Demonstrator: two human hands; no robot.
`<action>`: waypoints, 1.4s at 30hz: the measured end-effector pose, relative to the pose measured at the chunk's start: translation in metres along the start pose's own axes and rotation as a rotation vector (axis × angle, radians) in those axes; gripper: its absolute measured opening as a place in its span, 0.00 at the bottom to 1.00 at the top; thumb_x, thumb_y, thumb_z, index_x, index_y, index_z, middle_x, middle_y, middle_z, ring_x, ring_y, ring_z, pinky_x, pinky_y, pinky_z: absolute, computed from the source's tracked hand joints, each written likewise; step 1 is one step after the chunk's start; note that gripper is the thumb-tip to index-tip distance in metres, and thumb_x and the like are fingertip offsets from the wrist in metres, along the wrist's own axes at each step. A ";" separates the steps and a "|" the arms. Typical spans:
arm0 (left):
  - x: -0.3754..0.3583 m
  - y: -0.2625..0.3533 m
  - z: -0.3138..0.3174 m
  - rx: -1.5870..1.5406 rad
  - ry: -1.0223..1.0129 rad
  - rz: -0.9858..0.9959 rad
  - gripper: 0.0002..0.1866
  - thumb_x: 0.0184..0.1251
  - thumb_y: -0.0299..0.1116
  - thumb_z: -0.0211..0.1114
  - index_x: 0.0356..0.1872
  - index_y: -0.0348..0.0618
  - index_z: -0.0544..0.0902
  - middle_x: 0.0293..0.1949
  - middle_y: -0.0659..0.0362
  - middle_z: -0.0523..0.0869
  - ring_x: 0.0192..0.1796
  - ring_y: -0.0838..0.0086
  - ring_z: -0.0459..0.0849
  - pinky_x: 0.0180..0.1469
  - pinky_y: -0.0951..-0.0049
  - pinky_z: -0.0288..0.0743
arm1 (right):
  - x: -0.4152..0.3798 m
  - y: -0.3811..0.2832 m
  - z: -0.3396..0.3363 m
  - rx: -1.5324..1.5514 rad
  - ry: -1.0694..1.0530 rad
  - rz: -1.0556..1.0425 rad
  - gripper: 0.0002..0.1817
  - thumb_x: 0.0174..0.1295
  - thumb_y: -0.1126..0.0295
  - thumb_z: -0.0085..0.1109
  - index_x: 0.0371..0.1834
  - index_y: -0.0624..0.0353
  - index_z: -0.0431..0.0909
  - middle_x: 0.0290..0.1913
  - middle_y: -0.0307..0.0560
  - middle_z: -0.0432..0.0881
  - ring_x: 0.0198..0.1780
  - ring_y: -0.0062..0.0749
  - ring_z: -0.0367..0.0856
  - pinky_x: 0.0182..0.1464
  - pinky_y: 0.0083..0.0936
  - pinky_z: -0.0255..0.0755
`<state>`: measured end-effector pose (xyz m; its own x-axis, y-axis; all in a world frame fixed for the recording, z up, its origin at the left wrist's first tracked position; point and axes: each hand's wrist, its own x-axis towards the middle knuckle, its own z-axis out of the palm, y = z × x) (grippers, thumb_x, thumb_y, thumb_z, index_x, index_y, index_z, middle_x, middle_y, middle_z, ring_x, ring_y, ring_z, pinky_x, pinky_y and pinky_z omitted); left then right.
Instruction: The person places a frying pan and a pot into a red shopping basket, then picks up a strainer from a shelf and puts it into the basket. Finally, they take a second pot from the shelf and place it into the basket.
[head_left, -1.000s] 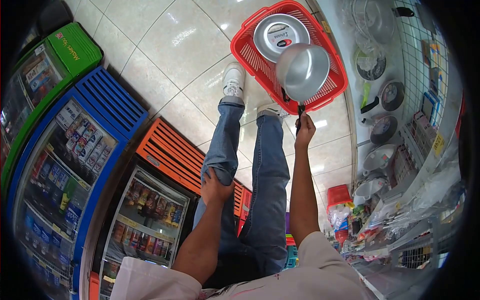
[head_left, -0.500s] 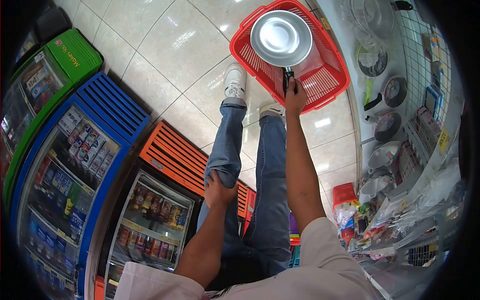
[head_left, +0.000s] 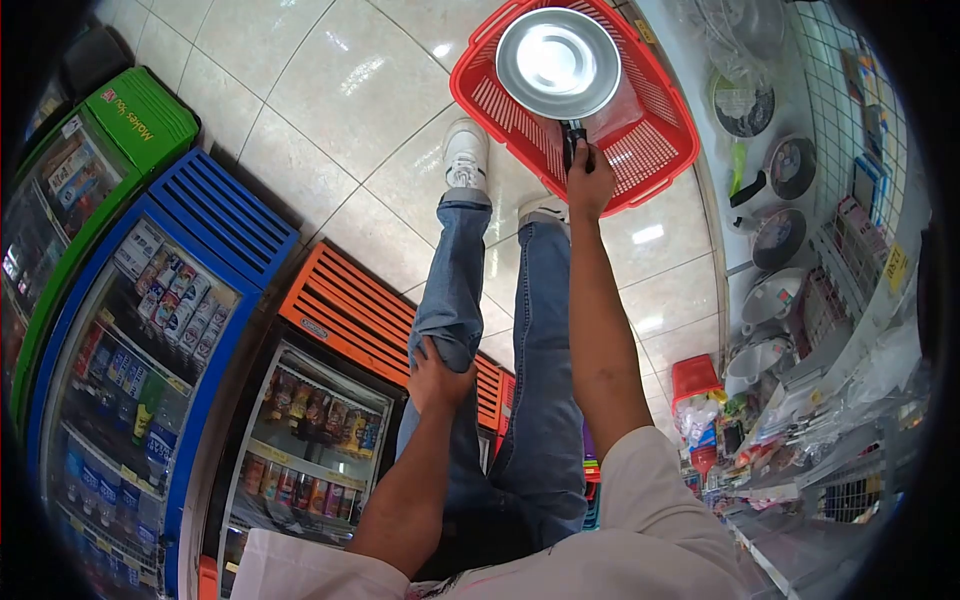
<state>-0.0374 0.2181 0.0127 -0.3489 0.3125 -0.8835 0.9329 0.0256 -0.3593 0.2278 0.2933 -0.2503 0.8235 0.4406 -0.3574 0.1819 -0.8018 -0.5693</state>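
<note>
A round silver pan (head_left: 558,64) with a black handle is held over a red plastic basket (head_left: 655,160) on the tiled floor. My right hand (head_left: 590,180) is wrapped round the handle, close to the basket's near side. Inside the basket, partly under the pan, lies something clear, like plastic wrap. My left hand (head_left: 440,380) rests on my left knee, its fingers spread over the jeans and holding nothing.
Drink coolers with blue (head_left: 225,215), green (head_left: 145,115) and orange (head_left: 350,305) frames line the left side. On the right, pans (head_left: 790,168) hang along a shelf, with packaged goods further down. A red container (head_left: 695,380) stands below them.
My right hand and the pan have shifted slightly up and left in view. The basket's outline has also shifted a little. My left hand stays on the knee.
</note>
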 end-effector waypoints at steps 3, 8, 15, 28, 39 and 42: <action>0.000 0.001 -0.001 0.007 -0.011 -0.011 0.55 0.47 0.60 0.70 0.74 0.42 0.56 0.67 0.38 0.68 0.65 0.45 0.74 0.60 0.57 0.76 | 0.005 0.000 -0.005 0.012 -0.050 0.008 0.16 0.65 0.57 0.58 0.39 0.60 0.85 0.32 0.55 0.87 0.35 0.50 0.86 0.38 0.40 0.77; 0.000 0.000 0.002 0.011 -0.003 -0.003 0.56 0.47 0.60 0.71 0.74 0.42 0.56 0.67 0.38 0.68 0.65 0.45 0.74 0.59 0.56 0.76 | 0.015 0.021 -0.003 0.119 -0.194 0.126 0.17 0.64 0.57 0.61 0.40 0.63 0.85 0.33 0.56 0.87 0.35 0.45 0.87 0.39 0.37 0.78; 0.000 0.003 0.000 0.022 -0.018 -0.019 0.56 0.46 0.60 0.71 0.74 0.43 0.55 0.68 0.39 0.67 0.66 0.46 0.73 0.60 0.56 0.76 | 0.020 0.023 -0.009 0.249 -0.263 0.126 0.16 0.65 0.60 0.63 0.39 0.66 0.82 0.26 0.43 0.83 0.24 0.22 0.79 0.28 0.22 0.71; 0.000 0.001 0.005 0.014 0.005 -0.004 0.57 0.46 0.61 0.72 0.74 0.43 0.56 0.68 0.39 0.67 0.66 0.46 0.73 0.60 0.56 0.76 | 0.038 0.023 -0.023 0.386 -0.446 0.352 0.17 0.64 0.59 0.66 0.39 0.65 0.82 0.22 0.42 0.81 0.17 0.19 0.75 0.20 0.19 0.67; -0.002 0.005 0.002 0.030 -0.009 -0.020 0.57 0.46 0.62 0.72 0.74 0.43 0.55 0.69 0.39 0.66 0.67 0.45 0.72 0.61 0.56 0.76 | 0.031 0.010 -0.021 0.394 -0.498 0.408 0.17 0.65 0.58 0.64 0.39 0.65 0.81 0.25 0.42 0.83 0.21 0.19 0.78 0.22 0.18 0.72; -0.002 0.004 0.005 0.041 0.007 -0.009 0.58 0.46 0.63 0.71 0.75 0.43 0.55 0.69 0.39 0.66 0.67 0.45 0.72 0.60 0.56 0.77 | 0.033 0.019 -0.019 0.452 -0.510 0.383 0.16 0.65 0.59 0.65 0.37 0.64 0.79 0.24 0.40 0.81 0.21 0.20 0.78 0.23 0.18 0.72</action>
<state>-0.0339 0.2128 0.0115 -0.3568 0.3192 -0.8779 0.9251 -0.0101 -0.3797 0.2685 0.2849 -0.2584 0.4160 0.3853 -0.8237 -0.3922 -0.7412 -0.5448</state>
